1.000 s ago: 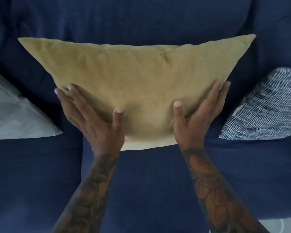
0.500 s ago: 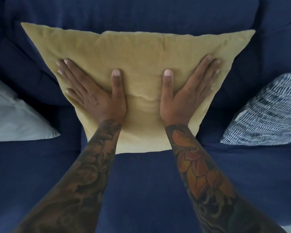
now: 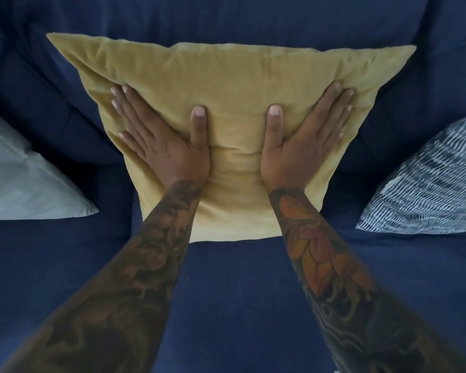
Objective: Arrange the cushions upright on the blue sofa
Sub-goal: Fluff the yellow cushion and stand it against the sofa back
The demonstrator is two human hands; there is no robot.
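A mustard yellow cushion (image 3: 232,76) stands upright in the middle of the blue sofa (image 3: 232,292), leaning on the backrest. My left hand (image 3: 162,141) lies flat on its left half, fingers spread. My right hand (image 3: 304,138) lies flat on its right half the same way. Both palms press on the fabric and neither hand grips it. A pale grey cushion (image 3: 24,184) leans at the left edge of the view. At the right leans a blue and white striped cushion (image 3: 431,184).
The sofa's dark blue backrest (image 3: 226,20) fills the top of the view. The seat stretches below the yellow cushion, under my tattooed forearms.
My hands let go of the yellow cushion's lower edge and moved up onto its face, palms flat. The cushion went from held to leaning on the backrest.
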